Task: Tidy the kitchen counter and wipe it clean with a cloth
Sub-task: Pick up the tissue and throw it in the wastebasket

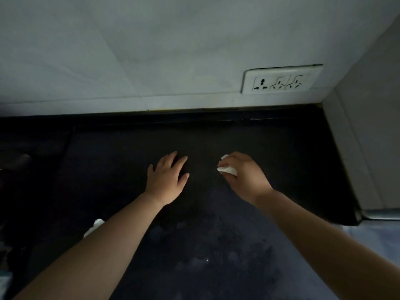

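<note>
Both forearms reach out over the dark counter (216, 245), my left hand (166, 180) spread flat on it, probably to brace me, while just beside it my right hand (242, 176) bunches a white cloth (227, 169) in its fingertips for wiping.

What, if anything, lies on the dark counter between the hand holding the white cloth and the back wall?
Nothing visible does. The right hand grips the white cloth, and the dark counter between it and the back wall looks bare, though the dim light could hide small items.
</note>
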`<state>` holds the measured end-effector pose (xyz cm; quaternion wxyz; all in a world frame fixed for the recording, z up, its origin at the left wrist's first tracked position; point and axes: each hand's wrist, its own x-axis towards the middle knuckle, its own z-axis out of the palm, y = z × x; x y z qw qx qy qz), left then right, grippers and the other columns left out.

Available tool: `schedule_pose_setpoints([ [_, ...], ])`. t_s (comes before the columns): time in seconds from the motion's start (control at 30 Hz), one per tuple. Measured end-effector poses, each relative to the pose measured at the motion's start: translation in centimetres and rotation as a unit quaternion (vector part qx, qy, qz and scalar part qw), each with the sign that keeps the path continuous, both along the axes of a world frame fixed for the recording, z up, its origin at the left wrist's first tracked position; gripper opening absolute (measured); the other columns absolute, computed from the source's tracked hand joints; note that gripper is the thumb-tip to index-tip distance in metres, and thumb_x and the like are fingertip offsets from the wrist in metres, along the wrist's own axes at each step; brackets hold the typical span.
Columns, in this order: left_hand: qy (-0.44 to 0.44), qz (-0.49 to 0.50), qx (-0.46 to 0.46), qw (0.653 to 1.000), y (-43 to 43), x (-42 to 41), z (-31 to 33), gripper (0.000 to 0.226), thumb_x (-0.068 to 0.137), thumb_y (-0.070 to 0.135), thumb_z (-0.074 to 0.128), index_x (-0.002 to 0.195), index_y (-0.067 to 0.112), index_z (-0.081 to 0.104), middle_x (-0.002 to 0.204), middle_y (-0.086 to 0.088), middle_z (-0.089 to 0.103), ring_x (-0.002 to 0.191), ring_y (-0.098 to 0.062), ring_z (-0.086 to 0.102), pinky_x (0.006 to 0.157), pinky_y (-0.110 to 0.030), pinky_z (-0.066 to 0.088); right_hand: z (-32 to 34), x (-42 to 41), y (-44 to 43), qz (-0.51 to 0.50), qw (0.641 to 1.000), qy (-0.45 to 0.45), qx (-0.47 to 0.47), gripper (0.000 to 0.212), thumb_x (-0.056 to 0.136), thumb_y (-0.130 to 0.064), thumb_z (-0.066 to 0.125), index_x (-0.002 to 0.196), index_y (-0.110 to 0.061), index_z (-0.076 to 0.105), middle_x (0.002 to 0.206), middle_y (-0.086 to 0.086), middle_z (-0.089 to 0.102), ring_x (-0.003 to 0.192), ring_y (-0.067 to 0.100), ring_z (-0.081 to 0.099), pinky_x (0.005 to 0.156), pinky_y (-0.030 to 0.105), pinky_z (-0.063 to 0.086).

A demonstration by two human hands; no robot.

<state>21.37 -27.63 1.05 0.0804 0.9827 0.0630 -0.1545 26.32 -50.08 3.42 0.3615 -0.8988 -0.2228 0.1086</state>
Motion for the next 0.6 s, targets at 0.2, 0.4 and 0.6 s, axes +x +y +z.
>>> schedule_pose_setpoints([
  [0.2,-0.084,0.005,-0.098,0.992,2.4,-4.8,4.4,0.044,0.091,0.04,0.05,0.132,0.023,0.046,0.135,0.0,0.05,0.125,-0.018,0.046,0.096,-0.033,0.042,2.9,-5.3,3.7,0.004,0.996,0.014,0.091,0.011,0.083,-0.022,0.065,0.094,-0.023,0.067,0.1,-0.006,0.063,0.094,0.008,0.058,0.08,0.016,0.044],
  [0.4,-0.119,0.078,-0.161,0.977,8.9,-14.7,6.6,0.034,0.09,0.034,0.053,0.122,0.023,0.055,0.123,0.005,0.057,0.114,-0.013,0.052,0.09,-0.027,0.044,3.9,-11.9,9.4,0.043,0.991,0.047,0.115,0.01,0.083,-0.023,0.065,0.092,-0.028,0.066,0.101,-0.01,0.061,0.096,0.003,0.057,0.08,0.01,0.042],
  [0.6,-0.093,0.177,-0.133,0.971,16.5,-24.1,5.3,0.036,0.089,0.03,0.056,0.121,0.016,0.056,0.124,-0.003,0.057,0.114,-0.022,0.054,0.092,-0.037,0.046,3.9,-16.5,17.7,0.079,0.992,0.045,0.089,0.01,0.084,-0.024,0.063,0.093,-0.023,0.066,0.106,-0.006,0.057,0.096,0.012,0.058,0.08,0.028,0.049],
])
